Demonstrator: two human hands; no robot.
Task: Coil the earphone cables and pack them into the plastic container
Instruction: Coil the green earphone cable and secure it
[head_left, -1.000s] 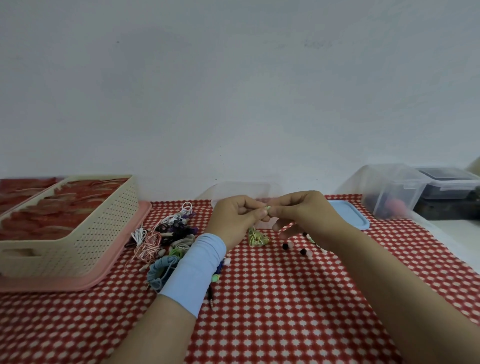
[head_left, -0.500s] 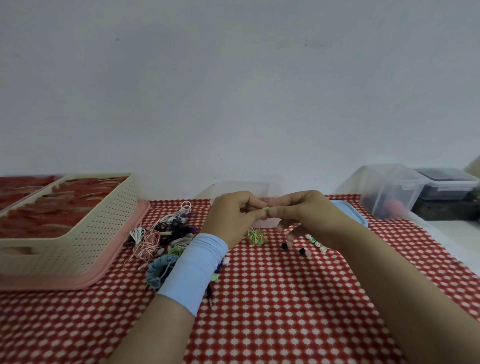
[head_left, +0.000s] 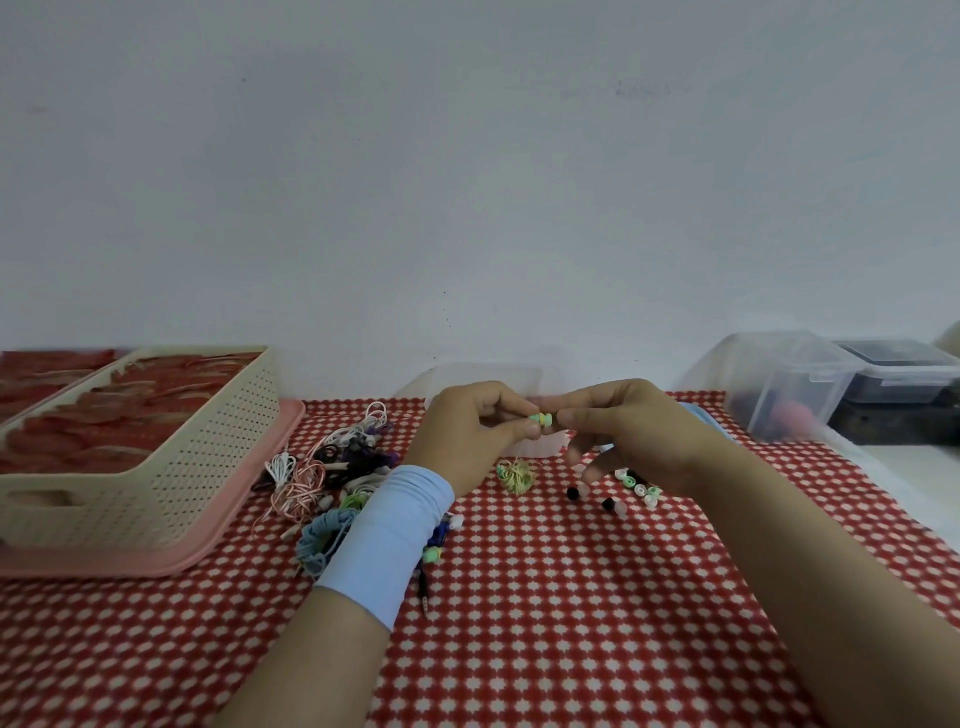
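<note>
My left hand (head_left: 470, 439) and my right hand (head_left: 631, 434) meet above the table and pinch a small green earbud (head_left: 541, 420) between their fingertips. Below them lies a coiled green-yellow earphone cable (head_left: 515, 475). Behind my hands stands a clear plastic container (head_left: 491, 375), partly hidden. A pile of coiled earphone cables (head_left: 332, 470) in white, pink, purple and blue lies left of my left wrist. Loose ear tips (head_left: 631, 486), black, white and green, lie under my right hand.
A cream perforated basket (head_left: 171, 467) sits on a pink tray (head_left: 171, 558) at the left. A blue lid (head_left: 709, 418) shows behind my right wrist. Clear storage boxes (head_left: 784, 387) stand at the back right. A red-and-white patterned cloth (head_left: 545, 623) covers the table.
Both hands stay together in the same spot. The green earbud now shows more plainly between the fingertips.
</note>
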